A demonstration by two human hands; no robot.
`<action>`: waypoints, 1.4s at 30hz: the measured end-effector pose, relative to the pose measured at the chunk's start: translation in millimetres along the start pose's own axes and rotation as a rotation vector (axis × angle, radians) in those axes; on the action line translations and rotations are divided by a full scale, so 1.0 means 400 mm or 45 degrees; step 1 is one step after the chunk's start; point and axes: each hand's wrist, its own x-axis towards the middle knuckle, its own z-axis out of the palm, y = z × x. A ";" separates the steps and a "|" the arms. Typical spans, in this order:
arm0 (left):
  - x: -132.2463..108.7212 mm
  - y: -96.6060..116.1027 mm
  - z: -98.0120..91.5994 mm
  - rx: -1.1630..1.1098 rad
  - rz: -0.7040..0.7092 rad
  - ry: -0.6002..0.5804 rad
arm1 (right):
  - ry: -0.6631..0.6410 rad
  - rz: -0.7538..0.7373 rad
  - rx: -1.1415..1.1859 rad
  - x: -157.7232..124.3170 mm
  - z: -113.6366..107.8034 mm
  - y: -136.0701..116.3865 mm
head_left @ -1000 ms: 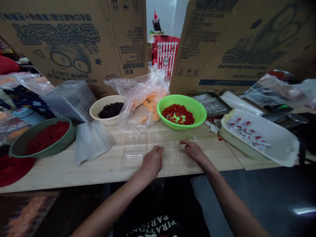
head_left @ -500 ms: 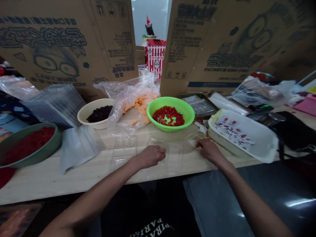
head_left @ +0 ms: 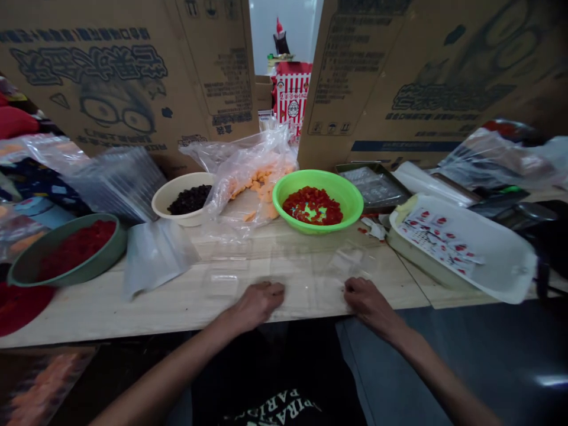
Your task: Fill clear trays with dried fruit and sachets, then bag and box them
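My left hand (head_left: 261, 303) is closed at the near left edge of a clear plastic bag (head_left: 310, 278), which lies low over the table and is hard to make out against the wood. On the far side my right hand (head_left: 369, 303) pinches the bag's near right edge, where the film looks crumpled. A flat clear shape, perhaps a tray, shows through the film between the hands. Left of my left hand lies a clear plastic tray (head_left: 224, 281) with compartments. Beyond both hands stands a bright green bowl (head_left: 357, 207) of diced red pieces (head_left: 306, 204).
A cream bowl (head_left: 160, 207) of dark pieces, an open bag of orange pieces (head_left: 260, 183) and a stack of clear bags (head_left: 155, 254) stand left. Further left is a dull green bowl (head_left: 119, 254). A white tub (head_left: 510, 260) with small packets sits right. Cardboard boxes (head_left: 177, 89) stand behind.
Both hands have come nearer to my body, drawing the clear plastic bag toward the table's front edge. My view has turned slightly left.
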 end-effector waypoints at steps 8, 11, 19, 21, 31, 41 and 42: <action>0.009 0.023 -0.041 0.166 0.019 -0.066 | -0.181 -0.459 0.181 0.089 -0.056 0.036; -0.043 -0.021 -0.065 0.188 -0.261 0.160 | -0.215 -0.471 0.320 0.105 -0.062 0.054; -0.188 -0.103 -0.067 0.172 -1.035 0.247 | -0.001 0.175 0.248 0.126 -0.037 0.057; -0.168 -0.052 -0.037 0.093 -1.030 0.234 | -0.025 0.080 0.273 0.126 -0.028 0.052; -0.100 0.050 -0.007 -0.730 -1.093 0.865 | 0.203 0.148 0.668 0.145 -0.077 0.110; -0.083 -0.135 -0.147 -2.015 -1.112 0.932 | 0.013 -0.072 0.493 0.398 -0.037 -0.308; -0.067 -0.139 -0.138 -1.864 -1.089 0.923 | 0.003 -0.092 0.368 0.417 -0.024 -0.345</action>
